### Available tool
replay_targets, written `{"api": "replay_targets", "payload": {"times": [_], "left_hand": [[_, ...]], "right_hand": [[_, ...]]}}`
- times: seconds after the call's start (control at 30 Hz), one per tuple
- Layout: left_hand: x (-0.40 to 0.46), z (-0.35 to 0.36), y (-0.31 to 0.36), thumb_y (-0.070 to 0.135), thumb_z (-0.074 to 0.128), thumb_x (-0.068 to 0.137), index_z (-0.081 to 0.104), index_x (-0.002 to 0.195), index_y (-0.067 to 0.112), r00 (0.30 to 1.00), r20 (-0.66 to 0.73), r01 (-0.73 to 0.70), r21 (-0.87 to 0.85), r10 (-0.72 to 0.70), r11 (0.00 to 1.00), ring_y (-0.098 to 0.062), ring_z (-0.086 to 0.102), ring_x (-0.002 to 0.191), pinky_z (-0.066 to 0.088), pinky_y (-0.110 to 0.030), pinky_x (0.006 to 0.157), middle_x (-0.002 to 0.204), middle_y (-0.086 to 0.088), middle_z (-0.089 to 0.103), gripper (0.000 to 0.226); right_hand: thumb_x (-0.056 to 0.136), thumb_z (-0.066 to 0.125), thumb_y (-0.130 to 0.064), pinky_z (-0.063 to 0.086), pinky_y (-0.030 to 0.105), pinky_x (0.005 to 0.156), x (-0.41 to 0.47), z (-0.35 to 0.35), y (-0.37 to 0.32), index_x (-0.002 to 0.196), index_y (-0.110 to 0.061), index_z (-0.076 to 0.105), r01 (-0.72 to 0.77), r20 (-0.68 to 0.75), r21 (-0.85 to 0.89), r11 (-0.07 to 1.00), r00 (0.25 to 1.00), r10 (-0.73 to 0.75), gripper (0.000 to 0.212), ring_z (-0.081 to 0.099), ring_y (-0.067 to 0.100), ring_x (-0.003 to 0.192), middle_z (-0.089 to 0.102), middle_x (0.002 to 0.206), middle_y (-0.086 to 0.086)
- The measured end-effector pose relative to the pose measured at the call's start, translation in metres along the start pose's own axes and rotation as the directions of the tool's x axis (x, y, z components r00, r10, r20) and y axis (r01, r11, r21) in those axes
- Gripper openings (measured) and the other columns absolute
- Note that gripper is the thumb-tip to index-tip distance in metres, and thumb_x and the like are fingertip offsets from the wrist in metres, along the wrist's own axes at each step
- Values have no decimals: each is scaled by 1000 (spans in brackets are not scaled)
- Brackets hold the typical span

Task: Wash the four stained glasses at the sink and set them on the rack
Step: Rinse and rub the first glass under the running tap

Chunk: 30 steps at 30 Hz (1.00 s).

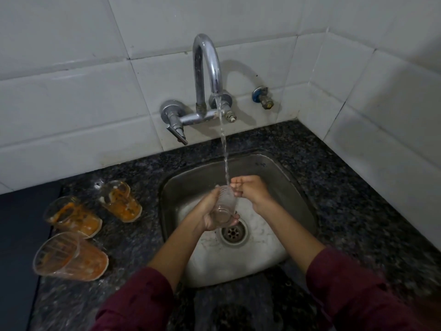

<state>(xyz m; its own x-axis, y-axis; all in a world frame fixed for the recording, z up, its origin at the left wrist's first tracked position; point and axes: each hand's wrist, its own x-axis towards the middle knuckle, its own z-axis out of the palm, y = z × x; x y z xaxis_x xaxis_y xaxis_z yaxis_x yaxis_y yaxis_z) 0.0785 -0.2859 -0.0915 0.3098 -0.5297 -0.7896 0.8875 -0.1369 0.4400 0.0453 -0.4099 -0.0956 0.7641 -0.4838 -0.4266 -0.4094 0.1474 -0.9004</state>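
Observation:
My left hand (210, 211) grips a clear glass (225, 204) over the steel sink (281, 173), its mouth tilted up toward the running water. My right hand (248, 189) is at the glass's rim with fingers curled, and the stream falls onto them. Three glasses stained orange lie on their sides on the counter to the left: one at the back (120, 200), one in the middle (71, 216), one nearest me (69, 255).
A chrome tap (206, 75) on the tiled wall pours water (224, 149) into the sink, above the drain (233, 233). Dark speckled granite counter (346, 199) surrounds the sink. A small valve (262, 97) is on the wall to the right. A dark surface (21, 235) borders the counter at left.

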Motion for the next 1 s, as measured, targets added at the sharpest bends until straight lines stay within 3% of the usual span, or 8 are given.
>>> {"api": "replay_targets", "payload": {"times": [0.13, 0.37, 0.5, 0.57, 0.73, 0.83, 0.93, 1.0], "left_hand": [[12, -2, -3, 62, 35, 93, 57, 111, 10, 995, -56, -90, -106, 85, 990, -31, 61, 73, 54, -39, 65, 90, -19, 64, 59], [16, 10, 7, 46, 31, 100, 56, 120, 8, 876, -96, -482, -109, 473, 870, -24, 67, 92, 52, -34, 72, 104, -13, 69, 49], [20, 16, 9, 37, 36, 102, 60, 93, 17, 523, -222, -721, 401, 823, 566, -22, 63, 90, 52, -40, 81, 92, -7, 66, 33], [21, 17, 9, 35, 39, 101, 62, 77, 17, 417, -216, -724, 509, 883, 466, -23, 62, 80, 50, -40, 77, 82, -10, 66, 37], [14, 18, 17, 34, 48, 98, 49, 59, 14, 544, -324, -756, 211, 774, 620, -21, 48, 60, 42, -33, 63, 61, -7, 49, 43], [10, 19, 17, 30, 49, 98, 45, 60, 13, 649, -339, -730, -28, 681, 683, -18, 45, 57, 40, -30, 60, 62, -8, 46, 41], [14, 21, 16, 30, 52, 96, 52, 67, 12, 646, -285, -729, 44, 708, 683, -19, 52, 64, 45, -32, 66, 68, -8, 53, 35], [14, 25, 13, 28, 56, 95, 53, 72, 14, 589, -236, -743, 217, 772, 633, -16, 53, 66, 46, -31, 65, 69, -5, 54, 27]], "right_hand": [[85, 59, -8, 52, 36, 89, -7, -1, 5, 100, -14, 66, 9, -19, 13, 1000, 1000, -9, 17, 64, 21, 98, 66, 114, 10], [74, 72, -17, 50, 39, 96, -36, 7, 6, 146, -40, 4, 289, 259, -279, 916, 941, -218, 101, 52, 22, 122, 44, 143, 1], [79, 64, -18, 50, 38, 85, -41, 13, 8, 147, -32, -6, 497, 318, -796, 346, 829, -459, 99, 47, 33, 124, 5, 159, 7], [79, 64, -23, 50, 40, 86, -42, 16, 10, 148, -29, -8, 503, 318, -801, 323, 816, -483, 100, 47, 33, 124, 3, 159, 8], [69, 72, -5, 54, 42, 77, -38, 2, -5, 146, -42, 6, 294, 367, -183, 938, 906, -213, 108, 58, 27, 112, 44, 138, -8], [70, 66, 9, 52, 32, 54, -38, -10, -13, 142, -47, 18, -72, 523, 170, 983, 852, -28, 103, 60, 31, 81, 61, 122, 4], [70, 66, 2, 52, 35, 61, -46, -8, -20, 143, -45, 8, 113, 423, -150, 982, 905, -40, 104, 63, 23, 75, 63, 113, 10], [70, 72, -15, 51, 38, 74, -47, -1, -18, 145, -40, -7, 386, 328, -615, 687, 918, -222, 112, 61, 27, 97, 50, 129, 12]]}}
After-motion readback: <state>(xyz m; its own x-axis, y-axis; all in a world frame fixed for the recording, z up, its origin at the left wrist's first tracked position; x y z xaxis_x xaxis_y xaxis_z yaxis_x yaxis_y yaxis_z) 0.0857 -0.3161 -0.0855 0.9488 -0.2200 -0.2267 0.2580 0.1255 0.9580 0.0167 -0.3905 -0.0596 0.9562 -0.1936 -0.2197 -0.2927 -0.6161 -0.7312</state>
